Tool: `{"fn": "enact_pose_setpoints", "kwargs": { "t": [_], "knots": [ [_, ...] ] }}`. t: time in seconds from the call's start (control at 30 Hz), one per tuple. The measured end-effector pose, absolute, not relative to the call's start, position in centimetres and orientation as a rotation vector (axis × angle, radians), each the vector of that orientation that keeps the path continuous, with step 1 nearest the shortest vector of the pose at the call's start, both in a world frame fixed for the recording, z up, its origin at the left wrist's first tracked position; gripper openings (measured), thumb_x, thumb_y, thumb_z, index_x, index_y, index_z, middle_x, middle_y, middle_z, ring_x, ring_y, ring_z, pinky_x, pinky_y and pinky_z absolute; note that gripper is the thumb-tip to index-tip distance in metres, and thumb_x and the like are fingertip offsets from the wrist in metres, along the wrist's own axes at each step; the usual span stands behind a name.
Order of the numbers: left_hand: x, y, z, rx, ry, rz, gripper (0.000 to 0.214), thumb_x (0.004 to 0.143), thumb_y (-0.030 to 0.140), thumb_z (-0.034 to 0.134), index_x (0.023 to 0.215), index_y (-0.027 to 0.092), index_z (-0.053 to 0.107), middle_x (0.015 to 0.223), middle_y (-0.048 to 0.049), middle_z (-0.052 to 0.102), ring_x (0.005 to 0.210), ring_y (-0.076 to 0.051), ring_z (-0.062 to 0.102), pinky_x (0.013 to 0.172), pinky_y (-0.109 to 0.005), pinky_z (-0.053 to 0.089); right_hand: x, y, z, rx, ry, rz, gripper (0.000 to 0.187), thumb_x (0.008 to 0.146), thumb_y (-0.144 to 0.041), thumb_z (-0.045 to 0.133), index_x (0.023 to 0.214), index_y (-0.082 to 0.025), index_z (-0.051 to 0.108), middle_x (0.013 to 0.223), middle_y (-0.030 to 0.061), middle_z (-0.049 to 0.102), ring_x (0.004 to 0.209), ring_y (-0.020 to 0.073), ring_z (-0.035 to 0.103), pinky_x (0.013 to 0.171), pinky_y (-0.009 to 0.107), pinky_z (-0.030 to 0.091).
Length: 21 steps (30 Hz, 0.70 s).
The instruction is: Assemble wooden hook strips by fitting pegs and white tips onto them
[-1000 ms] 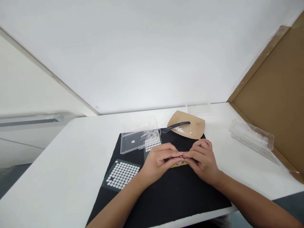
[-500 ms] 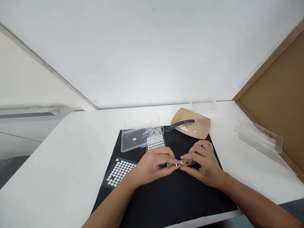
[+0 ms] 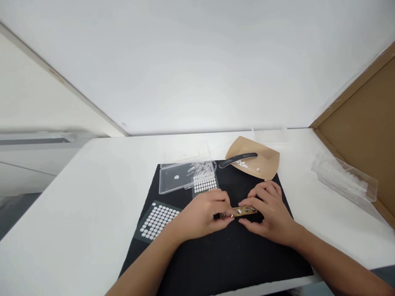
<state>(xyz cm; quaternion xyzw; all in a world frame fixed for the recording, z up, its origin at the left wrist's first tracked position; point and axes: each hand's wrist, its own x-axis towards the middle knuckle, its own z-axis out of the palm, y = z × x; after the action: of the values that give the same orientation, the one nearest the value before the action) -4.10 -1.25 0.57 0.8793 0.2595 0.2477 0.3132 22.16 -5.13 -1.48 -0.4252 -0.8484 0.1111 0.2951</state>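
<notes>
A small tan strip studded with little shiny stones lies between my hands over the black mat. My left hand pinches the strip's left end with curled fingers. My right hand grips its right end between thumb and fingers. What sits under the fingertips is hidden.
A dark sheet of white dots lies left of my left hand, a smaller one behind it. A clear flat case with clear tips, a tan paper with a black file, and a clear box at right.
Both hands came down from a raised pinch close together to rest on the mat, and the tan strip now shows between them. The view shifted slightly left.
</notes>
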Motion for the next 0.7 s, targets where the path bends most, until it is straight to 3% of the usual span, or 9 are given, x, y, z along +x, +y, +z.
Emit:
{"fn": "enact_pose_setpoints", "kwargs": {
  "t": [0.7],
  "knots": [
    [-3.80,-1.18,-0.24,2.337,0.782,0.597,0.015,0.095,0.012,0.071,0.101,0.022,0.080,0.093,-0.0029,0.072,0.087,-0.017,0.064,0.076,-0.027,0.049,21.88,-5.16,-1.18,-1.197,-2.243,0.351,0.012,0.092,-0.030,0.079,0.103,-0.027,0.074,0.103,0.0033,0.068,0.108,0.0262,0.058,0.110,0.052,0.034]
  ]
}}
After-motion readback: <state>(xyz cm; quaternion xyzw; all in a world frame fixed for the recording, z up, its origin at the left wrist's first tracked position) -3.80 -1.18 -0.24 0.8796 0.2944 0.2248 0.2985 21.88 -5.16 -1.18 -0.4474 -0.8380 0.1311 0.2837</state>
